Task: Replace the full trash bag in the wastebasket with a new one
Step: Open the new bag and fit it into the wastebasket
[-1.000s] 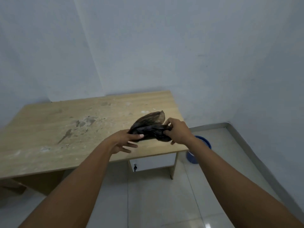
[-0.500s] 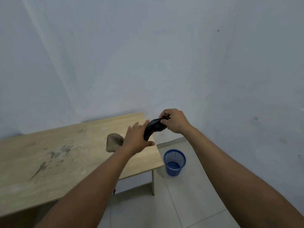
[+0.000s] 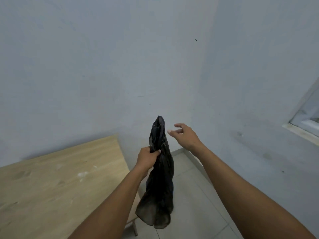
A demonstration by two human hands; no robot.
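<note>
A new black trash bag (image 3: 159, 183) hangs unfolded in front of me, long and thin, with its upper tip sticking up above my grip. My left hand (image 3: 147, 158) is closed on the bag's upper part. To the right of the bag's tip my right hand (image 3: 185, 136) hovers with fingers spread, holding nothing. The blue wastebasket is hidden behind the hanging bag, so I cannot see it.
A wooden table (image 3: 60, 183) with pale stains fills the lower left; its corner and metal leg (image 3: 134, 228) are just behind the bag. Grey tiled floor (image 3: 195, 204) runs along the wall at the right. A window frame (image 3: 303, 123) is at the far right.
The bag has gone from a crumpled bundle held in both hands to hanging full length from my left hand. My right hand let go. The view swung right and the wastebasket dropped out of sight.
</note>
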